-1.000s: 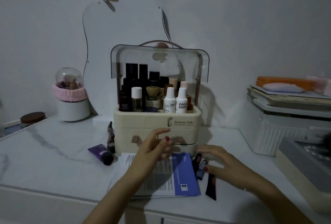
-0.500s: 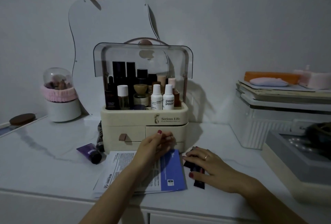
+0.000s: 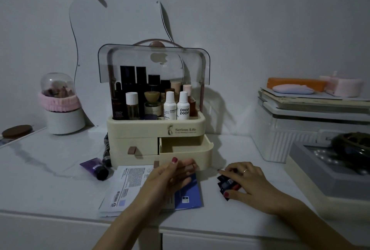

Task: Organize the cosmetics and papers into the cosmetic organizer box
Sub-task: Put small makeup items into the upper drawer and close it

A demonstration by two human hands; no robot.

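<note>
left hand [image 3: 172, 175] grips the pull of the organizer's right drawer [image 3: 186, 149], open now; right hand [image 3: 243, 179] curls around dark sachets [image 3: 227, 184] on the tabletop [image 3: 50, 185], guessing they drop in next

The cream organizer box [image 3: 156, 129] reads "Serious Life" on its front; a white bottle [image 3: 183, 106] inside says "poom poom"; a dark dropper bottle [image 3: 117, 107] seems to read "YOUTH CODE"; print on the papers [image 3: 128, 185] is illegible
</note>
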